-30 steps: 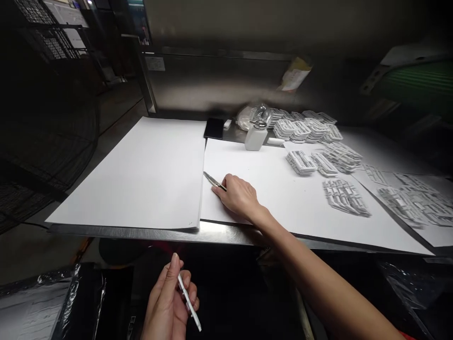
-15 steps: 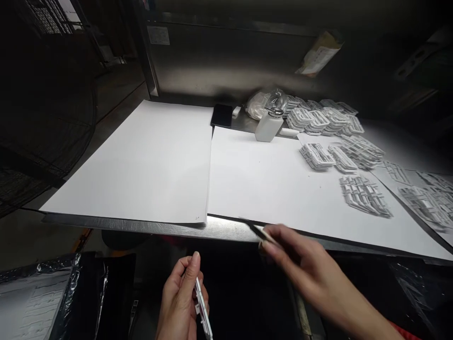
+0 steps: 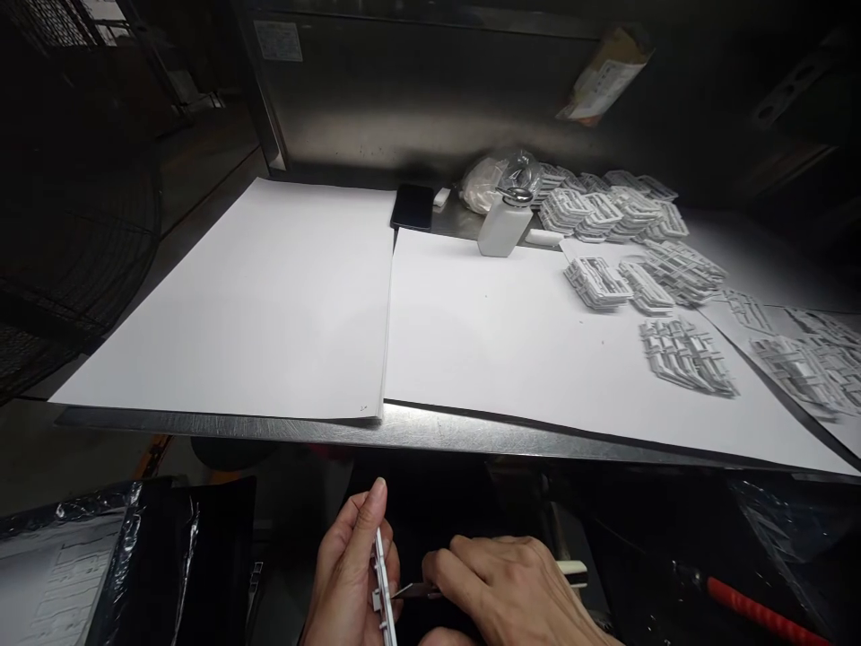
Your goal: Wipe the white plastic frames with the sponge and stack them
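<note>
In front of the bench edge, my left hand (image 3: 350,570) pinches a thin white plastic frame (image 3: 383,579) between thumb and fingers, held on edge and seen nearly side-on. My right hand (image 3: 508,583) is wrapped around a knife (image 3: 418,590), its pale handle end showing past the back of the hand. The blade points left, and its tip meets or almost meets the side of the white frame; I cannot tell whether it touches. Both hands are low in the picture, below the paper-covered bench.
Large white paper sheets (image 3: 296,305) cover the metal bench (image 3: 430,429). A pump bottle (image 3: 503,226), a black phone (image 3: 413,207) and a plastic bag (image 3: 484,187) stand behind. Stacks of white plastic frames (image 3: 598,283) lie right. A red ribbed bar (image 3: 760,610) shows lower right; black plastic (image 3: 215,547) lower left.
My right hand with the knife has come down and left from the bench edge, bringing the blade up to the white frame. My left hand keeps its hold. The view has shifted slightly.
</note>
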A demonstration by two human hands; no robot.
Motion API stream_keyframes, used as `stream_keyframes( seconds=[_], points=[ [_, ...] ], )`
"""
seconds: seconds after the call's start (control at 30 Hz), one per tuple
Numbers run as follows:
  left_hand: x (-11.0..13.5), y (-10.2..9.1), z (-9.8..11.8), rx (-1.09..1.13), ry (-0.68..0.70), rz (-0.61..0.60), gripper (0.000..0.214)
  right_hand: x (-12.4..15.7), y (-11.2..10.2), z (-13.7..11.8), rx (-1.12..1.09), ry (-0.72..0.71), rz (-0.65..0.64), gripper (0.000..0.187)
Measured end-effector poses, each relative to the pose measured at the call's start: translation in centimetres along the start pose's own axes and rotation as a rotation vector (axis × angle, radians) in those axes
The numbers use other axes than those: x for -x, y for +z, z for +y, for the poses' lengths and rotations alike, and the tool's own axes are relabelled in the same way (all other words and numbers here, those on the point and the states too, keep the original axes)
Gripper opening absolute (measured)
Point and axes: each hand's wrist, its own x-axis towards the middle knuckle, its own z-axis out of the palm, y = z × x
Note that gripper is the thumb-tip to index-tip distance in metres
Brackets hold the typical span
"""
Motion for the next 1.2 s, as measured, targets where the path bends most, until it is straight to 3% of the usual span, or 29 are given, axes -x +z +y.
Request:
stream_keyframes(
  seconds=[0.2, 0.6, 0.9, 1.1, 1.2],
  points=[
    [-0.4, -0.5, -0.4, 0.002, -0.021, -0.014, 0.046, -0.5, 1.0, 0.5, 0.030, -0.026, -0.093, 0.062],
    [0.7, -0.3, 0.2, 0.081, -0.039, 0.024, 0.047, -1.1, 1.0, 0.4, 0.118, -0.072, 0.007, 0.060],
    [0.4, -0.4, -0.3, 0.146, -0.077, 0.037, 0.046, -1.6, 0.5, 0.4, 0.103, -0.078, 0.001, 0.060],
    [0.1, -0.2, 0.3, 0.157, -0.090, 0.061, 0.038, -1.2, 1.2, 0.0, -0.195, 0.031, -0.002, 0.071],
    [0.2, -0.1, 0.3, 0.174, -0.097, 0.055, 0.033, -0.8, 1.8, -0.7, -0.442, 0.132, -0.044, 0.056]
  ],
)
